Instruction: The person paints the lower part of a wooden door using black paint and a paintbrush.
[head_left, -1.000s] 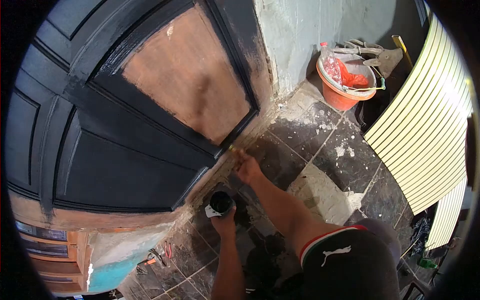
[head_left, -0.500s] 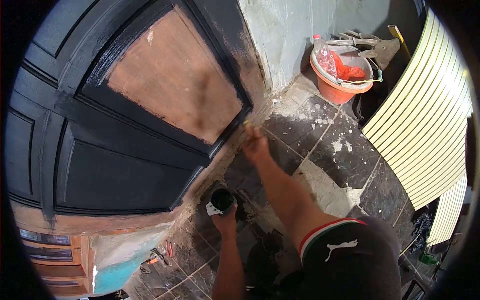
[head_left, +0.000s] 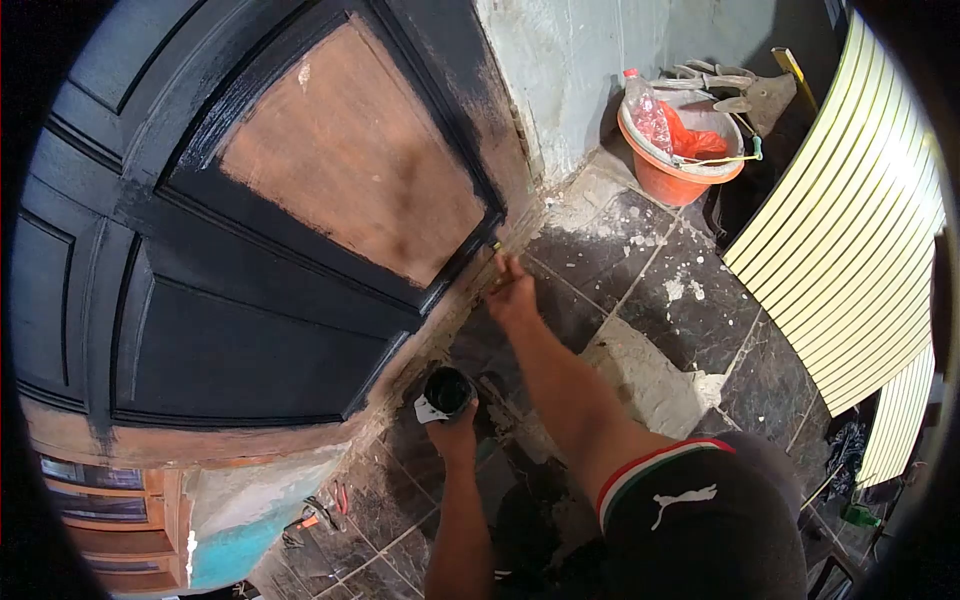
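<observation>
A wooden door [head_left: 250,300] stands before me, mostly coated in black paint, with one bare reddish-brown panel [head_left: 360,160]. My right hand [head_left: 512,292] is closed round a small paintbrush [head_left: 496,246], of which only a yellowish bit and a dark end show. The brush is at the black moulding by the lower corner of the bare panel; whether it touches cannot be told. Lower down, my left hand [head_left: 455,432] grips a can of black paint [head_left: 449,390], its open top facing me and a pale label on its side.
An orange bucket [head_left: 668,180] holding a plastic bottle and red plastic stands by the grey wall [head_left: 570,80]. Cream ribbed sheets [head_left: 840,240] lean at the right. Pliers and other tools [head_left: 320,512] lie on the paint-spattered dark tile floor [head_left: 680,260].
My right hand, blurred before, is now sharper, with the brush still near the panel's corner. My left hand and the can stay almost in place.
</observation>
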